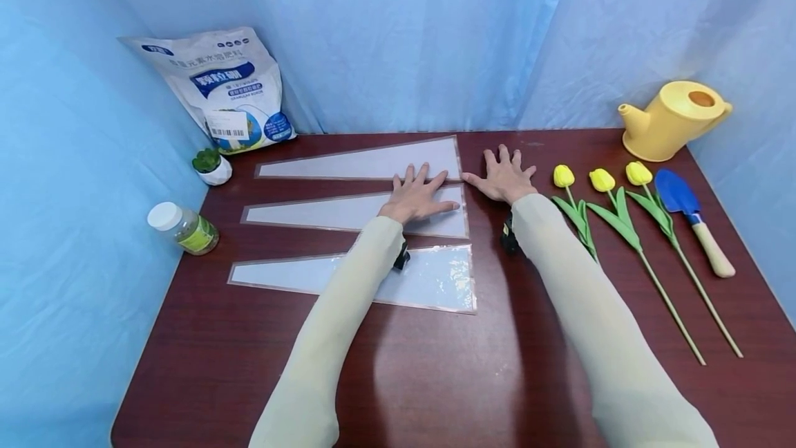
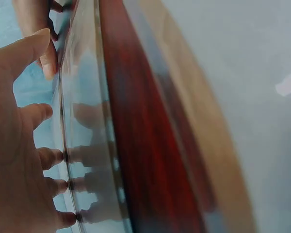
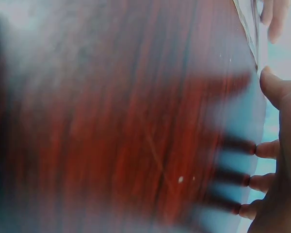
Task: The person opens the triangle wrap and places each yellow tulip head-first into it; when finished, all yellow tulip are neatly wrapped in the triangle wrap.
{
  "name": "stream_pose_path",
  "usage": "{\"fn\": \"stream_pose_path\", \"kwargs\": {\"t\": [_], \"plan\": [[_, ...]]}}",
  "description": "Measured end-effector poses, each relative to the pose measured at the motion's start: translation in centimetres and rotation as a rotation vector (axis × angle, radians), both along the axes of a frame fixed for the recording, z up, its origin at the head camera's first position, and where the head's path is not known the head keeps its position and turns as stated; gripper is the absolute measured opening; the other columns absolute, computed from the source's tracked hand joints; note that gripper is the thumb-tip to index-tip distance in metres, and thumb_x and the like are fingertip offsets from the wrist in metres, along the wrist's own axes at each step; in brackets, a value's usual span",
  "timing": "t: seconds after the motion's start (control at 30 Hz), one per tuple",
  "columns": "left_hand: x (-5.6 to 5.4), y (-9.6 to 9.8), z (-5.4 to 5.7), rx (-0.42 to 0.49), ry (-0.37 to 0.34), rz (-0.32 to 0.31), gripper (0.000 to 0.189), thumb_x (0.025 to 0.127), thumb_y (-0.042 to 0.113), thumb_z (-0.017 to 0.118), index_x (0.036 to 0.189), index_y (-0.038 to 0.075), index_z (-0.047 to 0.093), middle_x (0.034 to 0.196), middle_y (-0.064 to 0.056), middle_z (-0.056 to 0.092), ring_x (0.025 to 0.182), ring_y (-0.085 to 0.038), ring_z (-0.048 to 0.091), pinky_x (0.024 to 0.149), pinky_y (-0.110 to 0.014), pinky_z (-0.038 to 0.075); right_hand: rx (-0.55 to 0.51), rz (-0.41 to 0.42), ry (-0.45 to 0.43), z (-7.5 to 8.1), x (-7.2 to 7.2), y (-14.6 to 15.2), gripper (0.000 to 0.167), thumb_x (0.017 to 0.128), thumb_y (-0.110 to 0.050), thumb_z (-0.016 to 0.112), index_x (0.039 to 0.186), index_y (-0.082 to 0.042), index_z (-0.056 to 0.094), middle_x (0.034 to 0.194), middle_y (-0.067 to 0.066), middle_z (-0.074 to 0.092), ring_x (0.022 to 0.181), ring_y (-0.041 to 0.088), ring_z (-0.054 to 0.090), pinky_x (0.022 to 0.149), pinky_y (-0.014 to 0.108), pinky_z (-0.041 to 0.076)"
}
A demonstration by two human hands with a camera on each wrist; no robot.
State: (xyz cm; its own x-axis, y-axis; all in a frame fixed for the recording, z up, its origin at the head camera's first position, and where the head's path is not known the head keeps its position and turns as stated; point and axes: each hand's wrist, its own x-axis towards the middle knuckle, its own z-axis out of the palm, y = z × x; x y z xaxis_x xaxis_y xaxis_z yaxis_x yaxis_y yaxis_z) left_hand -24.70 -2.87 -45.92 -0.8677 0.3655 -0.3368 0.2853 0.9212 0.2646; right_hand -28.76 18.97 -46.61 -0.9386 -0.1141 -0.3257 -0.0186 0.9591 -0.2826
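Note:
Three tapered white sheets in clear laminate lie one behind another on the dark red table: a far sheet [image 1: 367,163], a middle sheet [image 1: 317,215] and a near sheet [image 1: 429,285]. My left hand [image 1: 415,200] is spread over the middle sheet, its fingers reaching onto the far sheet; in the left wrist view the fingertips [image 2: 69,219] touch a glossy surface. To the right of the far sheet, my right hand [image 1: 505,180] spreads its fingers on the bare table. Its thumb is by that sheet's right edge. Neither hand grips anything.
On the left stand a fertilizer bag [image 1: 224,88], a small potted succulent [image 1: 212,166] and a white-lidded jar [image 1: 183,228]. To the right are three yellow artificial tulips [image 1: 640,247], a blue trowel [image 1: 693,216] and a yellow watering can [image 1: 671,119]. Blue curtains [image 1: 423,40] surround the table.

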Motion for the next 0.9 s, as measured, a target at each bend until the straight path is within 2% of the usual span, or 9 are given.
{"fn": "stream_pose_path", "kwargs": {"t": [0.27, 0.53, 0.9], "plan": [[-0.1, 0.3, 0.0, -0.028, 0.002, -0.002, 0.078, 0.093, 0.077, 0.037, 0.159, 0.041, 0.016, 0.171, -0.009, 0.000, 0.158, -0.040, -0.001, 0.124, -0.065, 0.009, 0.009, -0.035, 0.017, -0.3, -0.4, -0.4, 0.090, 0.098, -0.064, 0.044, 0.159, -0.005, 0.015, 0.165, 0.029, 0.001, 0.151, 0.056, -0.004, 0.110, 0.084, 0.007], [-0.1, 0.2, 0.3, -0.039, -0.008, -0.007, 0.079, 0.092, 0.078, 0.038, 0.159, 0.042, 0.016, 0.171, -0.009, 0.000, 0.158, -0.041, -0.002, 0.123, -0.066, 0.010, -0.004, -0.082, 0.041, -0.2, -0.6, -0.8, 0.090, 0.094, -0.065, 0.051, 0.156, -0.006, 0.023, 0.164, 0.029, 0.008, 0.151, 0.056, 0.001, 0.108, 0.084, 0.010], [-0.1, 0.4, 0.2, -0.066, -0.002, -0.023, 0.081, 0.091, 0.078, 0.039, 0.159, 0.043, 0.014, 0.171, -0.009, 0.000, 0.158, -0.041, 0.000, 0.123, -0.067, 0.012, -0.084, -0.201, 0.064, -0.2, -1.0, -1.7, 0.090, 0.089, -0.060, 0.064, 0.151, -0.004, 0.031, 0.162, 0.029, 0.013, 0.151, 0.054, 0.004, 0.109, 0.084, 0.006]]}}
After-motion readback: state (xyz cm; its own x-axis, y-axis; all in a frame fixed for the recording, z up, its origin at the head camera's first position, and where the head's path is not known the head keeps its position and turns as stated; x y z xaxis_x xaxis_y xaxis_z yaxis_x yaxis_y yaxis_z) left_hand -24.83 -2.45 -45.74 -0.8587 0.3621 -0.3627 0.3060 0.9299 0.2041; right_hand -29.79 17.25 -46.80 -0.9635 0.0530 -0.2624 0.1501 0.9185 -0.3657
